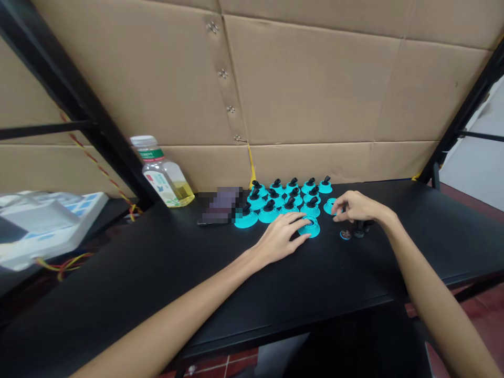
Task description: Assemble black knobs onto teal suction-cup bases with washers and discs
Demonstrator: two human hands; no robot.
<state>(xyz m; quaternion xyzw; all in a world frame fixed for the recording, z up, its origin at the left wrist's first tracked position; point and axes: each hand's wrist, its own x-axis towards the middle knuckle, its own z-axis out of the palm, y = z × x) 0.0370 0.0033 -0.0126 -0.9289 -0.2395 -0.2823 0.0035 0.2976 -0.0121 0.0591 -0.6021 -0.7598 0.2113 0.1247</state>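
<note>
On the black table, my left hand [281,234] has its thumb and fingers around a turquoise ring-shaped base [311,229] with an open centre. My right hand [352,206] is curled, fingertips drawn together beside a second turquoise base [328,206] that it partly covers. What is between those fingertips, if anything, is too small to tell. Below the right hand lie a small round disc [345,235] and some black parts [359,231], partly hidden. Behind the left hand, several turquoise bases with black tilted tops [269,211] stand in rows.
A phone with a blurred screen [220,206] lies left of the rows. Farther left stands a clear bottle [167,176] with yellow liquid. A cardboard wall [315,89] closes off the back. White power strips [59,226] and cables are at the far left, beyond the black metal frame [79,100].
</note>
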